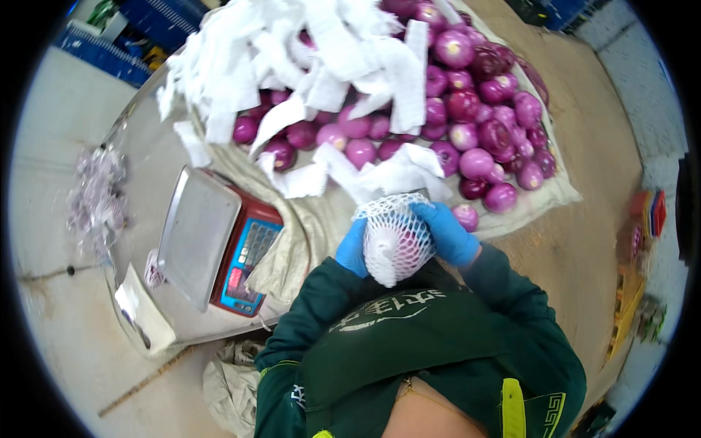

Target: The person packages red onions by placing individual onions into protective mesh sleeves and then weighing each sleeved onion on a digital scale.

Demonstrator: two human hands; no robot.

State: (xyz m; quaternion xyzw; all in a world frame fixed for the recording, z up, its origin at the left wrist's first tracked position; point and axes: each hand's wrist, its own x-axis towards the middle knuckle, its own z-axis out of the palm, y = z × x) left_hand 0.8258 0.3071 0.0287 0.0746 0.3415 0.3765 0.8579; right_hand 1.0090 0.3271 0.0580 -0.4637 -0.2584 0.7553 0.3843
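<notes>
Between my two blue-gloved hands is a white foam net sleeve point(395, 241), stretched round at least one red onion point(408, 240) that shows through the mesh. My left hand point(353, 247) grips its left side, and my right hand point(448, 232) holds its upper right edge. Just beyond lie loose white foam net sleeves point(405, 167), with a large heap of them point(230, 65) farther off on top of many peeled red onions point(475, 163). One single onion point(465, 217) rests close to my right hand.
A red and blue digital scale point(249, 263) with a metal pan point(200, 238) stands at the left, partly under a woven sack point(290, 241). Netted items point(154, 269) lie beside the pan. Wrapped bundles point(101, 202) are at the far left. Colored bins point(649, 213) stand at the right.
</notes>
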